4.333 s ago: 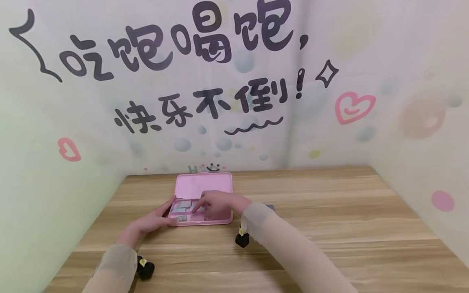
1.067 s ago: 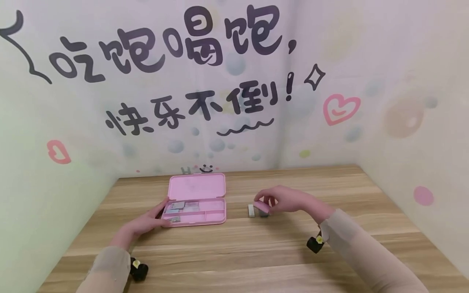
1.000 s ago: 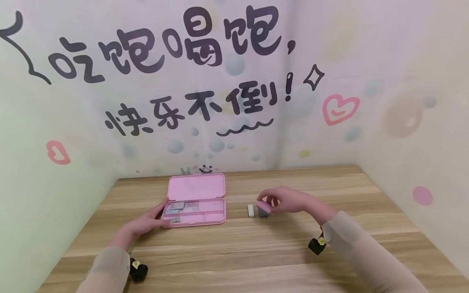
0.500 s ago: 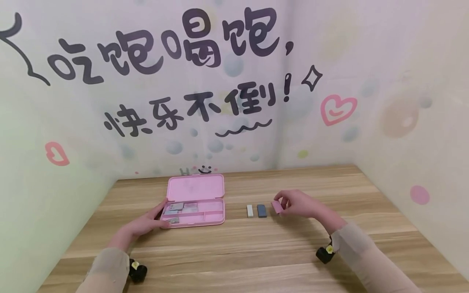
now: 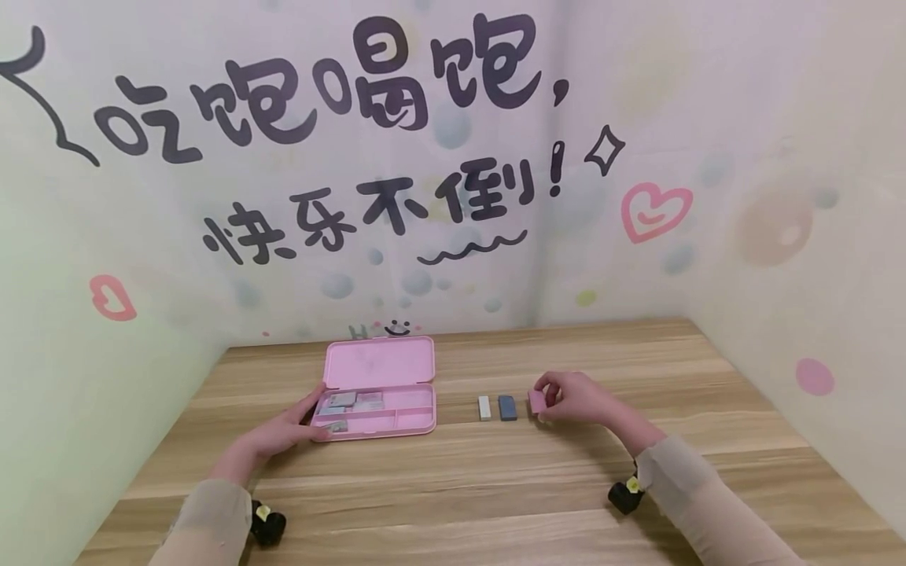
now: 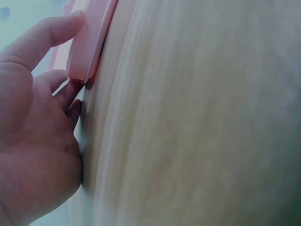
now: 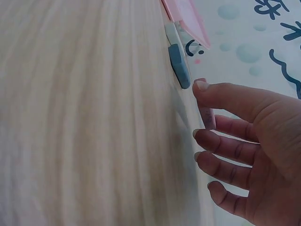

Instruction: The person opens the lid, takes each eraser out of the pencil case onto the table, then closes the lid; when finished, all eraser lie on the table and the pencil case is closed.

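A pink pencil case [image 5: 378, 432] lies with its lid [image 5: 380, 363] raised at the back left of the table. My left hand [image 5: 283, 428] grips its left end, thumb at the front corner; in the left wrist view the thumb presses the case wall [image 6: 89, 47] and the other fingers are partly behind it. Between thumb and index finger, my right hand [image 5: 576, 397] pinches a pink eraser [image 5: 536, 402] at the table surface. To its left lie a blue eraser [image 5: 507, 407] and a white eraser [image 5: 484, 407], side by side and apart. In the right wrist view the hand partly covers the pink eraser [image 7: 207, 117].
Several small grey and pale blocks [image 5: 343, 399] sit in the case's left compartments. Dividers [image 5: 396, 417] split the tray. Behind the wooden table [image 5: 453, 487] hangs a printed backdrop [image 5: 481, 299], with pale walls at both sides.
My right hand has left the pencil case and carried the pink eraser rightward past the blue one, then down to the table. My left hand has stayed on the case.
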`<control>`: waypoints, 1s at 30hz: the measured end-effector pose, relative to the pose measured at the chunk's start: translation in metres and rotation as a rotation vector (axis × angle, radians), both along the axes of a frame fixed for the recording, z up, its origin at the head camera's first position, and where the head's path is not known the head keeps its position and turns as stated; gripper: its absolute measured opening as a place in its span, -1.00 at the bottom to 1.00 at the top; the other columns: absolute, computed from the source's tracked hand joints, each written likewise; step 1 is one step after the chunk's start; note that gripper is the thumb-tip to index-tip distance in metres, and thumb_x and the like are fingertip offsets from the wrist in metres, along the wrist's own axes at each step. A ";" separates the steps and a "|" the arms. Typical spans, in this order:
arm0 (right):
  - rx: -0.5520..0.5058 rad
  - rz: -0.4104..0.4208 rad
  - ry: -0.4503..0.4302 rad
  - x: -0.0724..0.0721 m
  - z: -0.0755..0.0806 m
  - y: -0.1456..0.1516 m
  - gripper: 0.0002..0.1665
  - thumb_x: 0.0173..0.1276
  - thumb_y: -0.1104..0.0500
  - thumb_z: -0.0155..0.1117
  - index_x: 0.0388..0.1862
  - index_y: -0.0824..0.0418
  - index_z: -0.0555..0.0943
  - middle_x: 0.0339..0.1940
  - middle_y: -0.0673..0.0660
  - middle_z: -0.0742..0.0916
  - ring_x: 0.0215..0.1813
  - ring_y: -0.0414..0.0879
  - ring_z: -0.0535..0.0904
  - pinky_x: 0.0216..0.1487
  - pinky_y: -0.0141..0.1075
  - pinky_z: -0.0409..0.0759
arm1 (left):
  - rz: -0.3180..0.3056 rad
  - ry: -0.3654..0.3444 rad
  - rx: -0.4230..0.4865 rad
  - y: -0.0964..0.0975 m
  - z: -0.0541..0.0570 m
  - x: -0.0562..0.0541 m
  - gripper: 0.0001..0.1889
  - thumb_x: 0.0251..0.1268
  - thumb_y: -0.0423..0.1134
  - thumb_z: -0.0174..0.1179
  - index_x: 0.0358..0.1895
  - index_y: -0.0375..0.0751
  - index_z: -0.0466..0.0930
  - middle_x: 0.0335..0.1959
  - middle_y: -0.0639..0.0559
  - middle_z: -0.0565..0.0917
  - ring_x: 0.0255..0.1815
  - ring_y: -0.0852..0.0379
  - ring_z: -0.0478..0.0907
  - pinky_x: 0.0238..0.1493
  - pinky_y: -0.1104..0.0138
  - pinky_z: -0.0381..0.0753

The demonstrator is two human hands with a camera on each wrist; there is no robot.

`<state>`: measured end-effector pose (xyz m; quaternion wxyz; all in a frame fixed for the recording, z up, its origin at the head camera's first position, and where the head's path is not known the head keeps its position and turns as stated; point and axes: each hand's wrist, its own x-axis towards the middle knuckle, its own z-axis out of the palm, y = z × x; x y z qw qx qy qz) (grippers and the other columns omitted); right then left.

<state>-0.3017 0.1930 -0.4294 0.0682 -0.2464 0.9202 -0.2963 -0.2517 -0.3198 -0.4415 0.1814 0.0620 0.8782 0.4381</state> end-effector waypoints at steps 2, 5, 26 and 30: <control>0.000 -0.001 -0.004 -0.002 -0.002 0.000 -0.55 0.06 0.13 0.53 -0.08 0.20 0.59 -0.40 -0.02 0.62 -0.36 -0.16 0.52 -0.30 -0.26 0.52 | 0.000 -0.004 0.012 0.001 0.001 0.000 0.08 0.18 -0.04 0.33 0.57 -0.07 -0.31 0.52 -0.41 -0.27 0.49 -0.40 -0.31 0.36 -0.26 -0.25; -0.004 0.008 -0.006 -0.004 -0.005 -0.001 -0.55 0.06 0.13 0.54 -0.08 0.20 0.60 -0.40 -0.03 0.62 -0.36 -0.16 0.51 -0.31 -0.26 0.52 | 0.000 -0.009 0.033 0.001 0.001 0.000 0.09 0.18 -0.07 0.34 0.57 -0.07 -0.32 0.52 -0.41 -0.28 0.49 -0.40 -0.32 0.36 -0.26 -0.25; 0.007 0.000 -0.037 -0.010 -0.008 -0.005 -0.56 0.04 0.14 0.55 -0.10 0.18 0.61 -0.41 0.00 0.61 -0.33 -0.12 0.48 -0.26 -0.23 0.49 | -0.001 -0.013 0.051 0.003 0.004 0.002 0.08 0.19 -0.11 0.33 0.57 -0.07 -0.32 0.52 -0.41 -0.28 0.49 -0.41 -0.31 0.36 -0.26 -0.24; 0.009 0.014 -0.026 -0.010 -0.009 -0.006 -0.56 0.04 0.14 0.56 -0.11 0.18 0.61 -0.42 0.00 0.60 -0.34 -0.13 0.47 -0.27 -0.24 0.47 | 0.000 -0.011 0.038 0.003 0.004 0.002 0.08 0.19 -0.10 0.34 0.57 -0.08 -0.31 0.52 -0.41 -0.27 0.48 -0.41 -0.30 0.36 -0.27 -0.23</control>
